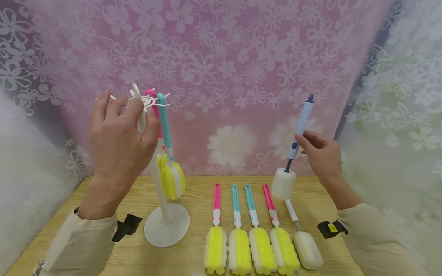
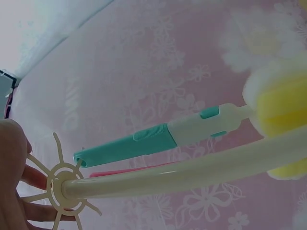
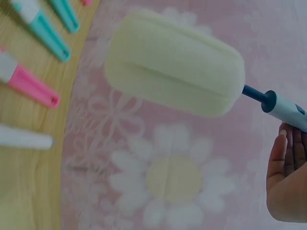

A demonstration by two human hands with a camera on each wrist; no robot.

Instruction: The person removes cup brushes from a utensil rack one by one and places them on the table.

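On the wood-grain table (image 1: 198, 211), at left, a white rack (image 1: 167, 230) is gripped by the left hand (image 1: 119, 140), fingers bent; right, before pink floral cloth (image 1: 221, 80), a blue-handled sponge brush (image 1: 292, 152) is pinched by the right hand (image 1: 322, 155).

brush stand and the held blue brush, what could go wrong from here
The hanging teal brush and hanging pink brush load one side, so the brush stand might tip. The left hand, at the hook ring, could jolt one loose. The blue brush, pinched by the right hand, may slip.
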